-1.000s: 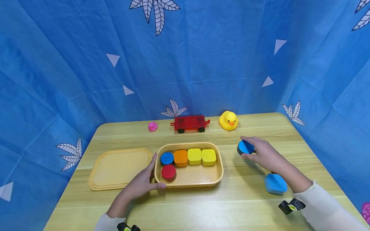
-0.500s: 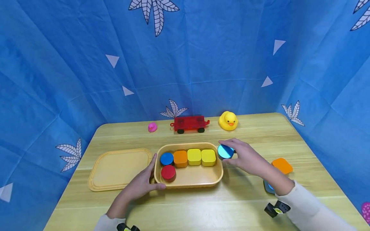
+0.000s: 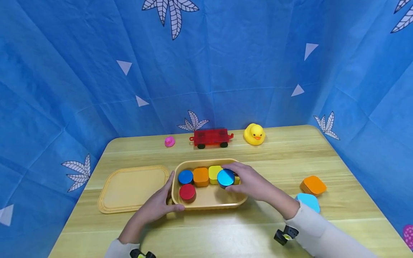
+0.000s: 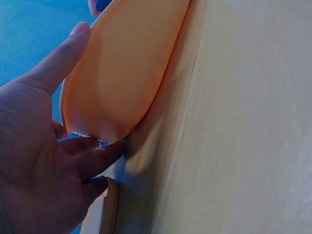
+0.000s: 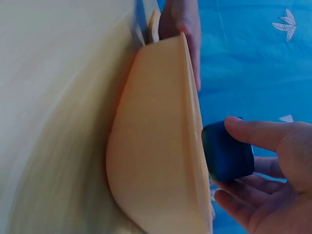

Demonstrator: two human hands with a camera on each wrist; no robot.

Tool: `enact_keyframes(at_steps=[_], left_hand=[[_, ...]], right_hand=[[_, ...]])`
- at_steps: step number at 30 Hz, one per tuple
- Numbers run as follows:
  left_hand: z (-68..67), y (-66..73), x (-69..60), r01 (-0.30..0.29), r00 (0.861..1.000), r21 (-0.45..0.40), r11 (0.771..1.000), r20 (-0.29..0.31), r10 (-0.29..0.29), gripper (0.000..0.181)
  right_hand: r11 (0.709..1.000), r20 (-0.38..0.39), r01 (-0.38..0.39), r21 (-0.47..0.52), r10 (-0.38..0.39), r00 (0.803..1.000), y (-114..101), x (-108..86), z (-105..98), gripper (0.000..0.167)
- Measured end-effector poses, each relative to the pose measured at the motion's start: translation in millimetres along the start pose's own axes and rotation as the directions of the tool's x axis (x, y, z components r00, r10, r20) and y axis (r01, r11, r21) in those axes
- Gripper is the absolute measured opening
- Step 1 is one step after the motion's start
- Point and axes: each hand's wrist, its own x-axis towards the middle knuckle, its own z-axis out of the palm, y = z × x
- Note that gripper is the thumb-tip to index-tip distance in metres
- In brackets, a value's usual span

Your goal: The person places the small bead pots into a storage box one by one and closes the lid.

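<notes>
My right hand (image 3: 255,183) pinches a round blue block (image 3: 226,178) between thumb and fingers, over the right part of a tan plastic box (image 3: 213,198). In the right wrist view the blue block (image 5: 228,152) is just beyond the box's rim. Inside the box lie another round blue block (image 3: 185,177), a round red block (image 3: 188,193), an orange square block (image 3: 201,177) and a yellow one (image 3: 214,172). A second yellow block is mostly hidden by the right hand. My left hand (image 3: 157,204) holds the box's left end, its thumb at the front rim and fingers round the side.
A flat tan lid (image 3: 133,190) lies left of the box. On the right are an orange block (image 3: 313,185) and a light blue block (image 3: 308,201). At the back stand a pink duck (image 3: 169,141), a red toy wagon (image 3: 211,138) and a yellow duck (image 3: 254,134).
The right hand has carried the round blue block leftward from the table's right side to over the box. The orange block on the right has come into view. The left hand has stayed put.
</notes>
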Motion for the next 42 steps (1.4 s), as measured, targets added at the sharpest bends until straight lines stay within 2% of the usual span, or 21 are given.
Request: enact_keyframes(at_steps=[4,11,16,26,42], left_hand=[[0.0,0.0,0.0,-0.002,1.0,-0.003,1.0,0.0,0.002,0.122],[-0.2,-0.1,0.0,-0.012,1.0,-0.011,1.0,0.003,0.012,0.12],[0.2,-0.8,0.6,-0.011,1.0,-0.008,1.0,0.005,0.011,0.12],[0.5,0.0,-0.2,-0.011,1.0,-0.021,1.0,0.005,0.011,0.119],[1.3,-0.6,-0.4,-0.016,1.0,-0.028,0.999,0.004,0.016,0.118]], right_hand=[[1.0,0.027,0.003,0.01,-0.003,1.0,-6.8,10.1,12.5,0.059],[0.997,0.061,0.072,-0.026,-0.07,0.996,-7.6,25.5,35.8,0.057],[0.996,0.076,0.07,-0.047,-0.066,0.995,-8.4,32.1,48.2,0.058],[0.98,0.064,0.116,-0.163,-0.107,0.992,-7.5,36.9,63.7,0.056],[0.953,0.027,0.121,-0.278,-0.118,0.993,-5.6,38.4,73.6,0.056]])
